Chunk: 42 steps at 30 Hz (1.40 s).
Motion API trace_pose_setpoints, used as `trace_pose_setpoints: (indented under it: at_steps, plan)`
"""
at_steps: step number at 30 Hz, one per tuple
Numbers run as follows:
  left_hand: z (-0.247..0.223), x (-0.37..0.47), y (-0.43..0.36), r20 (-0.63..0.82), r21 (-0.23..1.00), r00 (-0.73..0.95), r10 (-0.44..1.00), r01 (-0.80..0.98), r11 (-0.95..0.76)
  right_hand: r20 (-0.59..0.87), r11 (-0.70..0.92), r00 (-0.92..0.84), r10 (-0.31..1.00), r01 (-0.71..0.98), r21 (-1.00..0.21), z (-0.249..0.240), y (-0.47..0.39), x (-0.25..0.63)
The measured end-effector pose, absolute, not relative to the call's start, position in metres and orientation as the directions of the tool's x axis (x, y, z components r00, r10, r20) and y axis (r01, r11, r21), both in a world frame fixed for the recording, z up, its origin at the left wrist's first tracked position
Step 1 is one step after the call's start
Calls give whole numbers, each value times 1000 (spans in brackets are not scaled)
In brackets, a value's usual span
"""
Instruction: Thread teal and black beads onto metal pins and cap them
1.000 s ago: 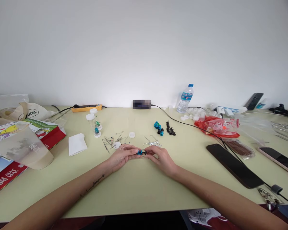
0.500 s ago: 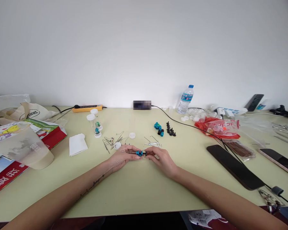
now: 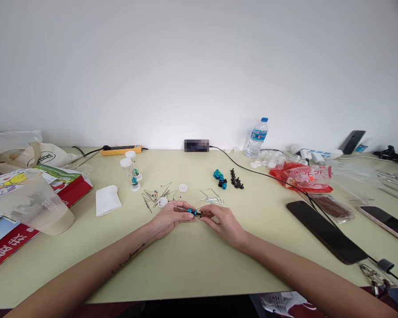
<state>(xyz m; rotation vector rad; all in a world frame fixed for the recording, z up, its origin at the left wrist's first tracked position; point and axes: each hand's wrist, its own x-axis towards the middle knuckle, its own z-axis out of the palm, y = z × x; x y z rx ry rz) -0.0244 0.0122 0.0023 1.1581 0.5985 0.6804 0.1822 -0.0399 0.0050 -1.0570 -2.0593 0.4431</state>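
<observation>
My left hand (image 3: 170,217) is closed on a small blue part (image 3: 191,212) with thin metal wires running back over the fingers. Against its right end, my right hand (image 3: 223,221) pinches a small black piece (image 3: 199,214). Bent metal pins (image 3: 211,197) lie just behind the right hand. More thin pins (image 3: 151,197) and a white cap (image 3: 162,202) are behind the left hand. Farther back sit a pile of blue parts (image 3: 218,174) and a group of black parts (image 3: 236,180). Another white cap (image 3: 183,188) rests between the pin groups.
Clear tubes with white caps (image 3: 130,174) stand at the left, near a folded tissue (image 3: 108,200) and a plastic cup (image 3: 55,207). A water bottle (image 3: 257,138), red packaging (image 3: 301,176) and a black phone (image 3: 325,230) are at the right. A cable crosses the table.
The blue part has tilted slightly, its right end with the black piece now a little lower. Both hands keep nearly the same place and hold.
</observation>
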Motion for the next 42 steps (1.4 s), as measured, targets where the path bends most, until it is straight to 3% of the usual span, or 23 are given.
trace_pose_setpoints:
  at_steps: [6,19,28,42]
  plan:
    - [4,-24,12,-95,959,661,744,-141,247,467,605,-386,796,532,-592,6,-41,181]
    - [9,-24,11,-113,906,649,753,-244,346,496,624,-384,779,552,-553,5,-40,183]
    - [4,-24,13,-141,882,613,777,-279,380,470,585,-351,810,541,-604,10,-39,183]
    - [5,-25,13,-95,873,634,768,-318,371,483,635,-412,772,526,-566,13,-41,184]
